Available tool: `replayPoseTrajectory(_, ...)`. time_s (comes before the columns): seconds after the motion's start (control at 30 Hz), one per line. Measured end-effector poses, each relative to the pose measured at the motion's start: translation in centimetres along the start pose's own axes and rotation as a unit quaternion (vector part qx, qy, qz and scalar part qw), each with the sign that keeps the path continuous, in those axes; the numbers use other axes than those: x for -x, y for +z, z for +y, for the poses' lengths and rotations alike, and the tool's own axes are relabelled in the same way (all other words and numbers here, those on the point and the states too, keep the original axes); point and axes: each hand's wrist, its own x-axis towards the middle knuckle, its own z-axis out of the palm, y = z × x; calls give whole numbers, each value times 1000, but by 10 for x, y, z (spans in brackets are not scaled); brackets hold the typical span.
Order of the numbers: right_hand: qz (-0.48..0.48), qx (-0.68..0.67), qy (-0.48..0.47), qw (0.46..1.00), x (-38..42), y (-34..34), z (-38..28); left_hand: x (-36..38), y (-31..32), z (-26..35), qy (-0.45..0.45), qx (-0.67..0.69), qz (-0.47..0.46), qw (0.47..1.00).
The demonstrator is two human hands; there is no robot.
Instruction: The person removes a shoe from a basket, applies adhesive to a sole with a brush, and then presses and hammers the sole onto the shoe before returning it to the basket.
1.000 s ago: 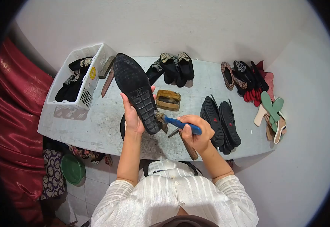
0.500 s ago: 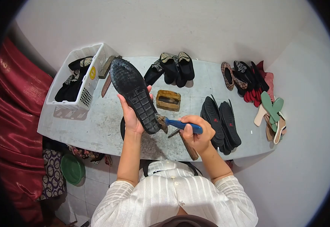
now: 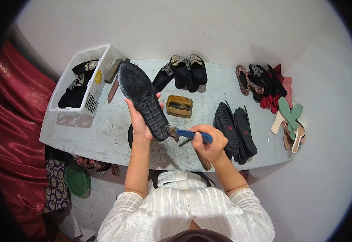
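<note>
Held upright in my left hand (image 3: 140,121) is a black shoe sole (image 3: 143,97), its grid-patterned face toward me and its toe end pointing away. My fingers wrap round its lower half. My right hand (image 3: 211,143) is closed on the blue handle of a brush (image 3: 194,135). The brush's worn, brownish bristles touch the right edge of the sole near the heel. Just beyond the hands stands a yellow-brown open box (image 3: 179,106) with dark residue inside. A hammer (image 3: 201,157) lies partly under my right hand. Part of another dark item shows behind my left wrist.
A white basket (image 3: 103,72) with black shoes stands at the left. Patterned black shoes (image 3: 182,72) sit at the back. Stacked black soles (image 3: 234,131) lie right of my right hand. More shoes (image 3: 260,84) and green insoles (image 3: 291,115) are at the far right.
The sole has shifted very slightly in my left hand's grip area, upward. My right hand and the brush have moved a little left, with the bristles staying at the heel edge.
</note>
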Motion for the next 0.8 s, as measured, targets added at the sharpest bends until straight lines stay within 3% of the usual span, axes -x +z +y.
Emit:
replayPoseTrajectory(0.1,38,-96,77,992,2,-3,2,-2,14,-3,23,24,11,999)
replayPoseTrajectory(0.17,116,-205,128,963,-2,-7,-1,-2,25,-3,29,15,21,999)
replayPoseTrajectory(0.3,152,-203,133,958,-8,-14,2,-3,7,-4,13,12,-12,1000)
replayPoseTrajectory(0.33,153,-202,133,958,-9,-14,1,-3,8,-10,36,51,61,996)
replayPoseTrajectory(0.37,156,-207,122,958,-10,-12,-1,-3,9,-13,34,51,60,996)
replayPoseTrajectory(0.43,139,-209,98,963,-8,-10,-2,-2,21,-17,-1,175,-53,983)
replayPoseTrajectory(0.47,113,-190,82,972,-8,-9,-3,-3,29,-22,51,85,66,993)
replayPoseTrajectory(0.5,86,-172,66,979,-10,-7,-5,-2,27,-22,50,85,67,993)
replayPoseTrajectory(0.57,85,-125,18,988,-16,-1,-4,-2,21,-23,0,73,-44,996)
replayPoseTrajectory(0.6,83,-79,-31,993,-18,1,-4,-2,22,-22,0,73,-44,996)
replayPoseTrajectory(0.8,45,10,-71,996,-19,-4,-14,-1,19,-19,8,38,50,998)
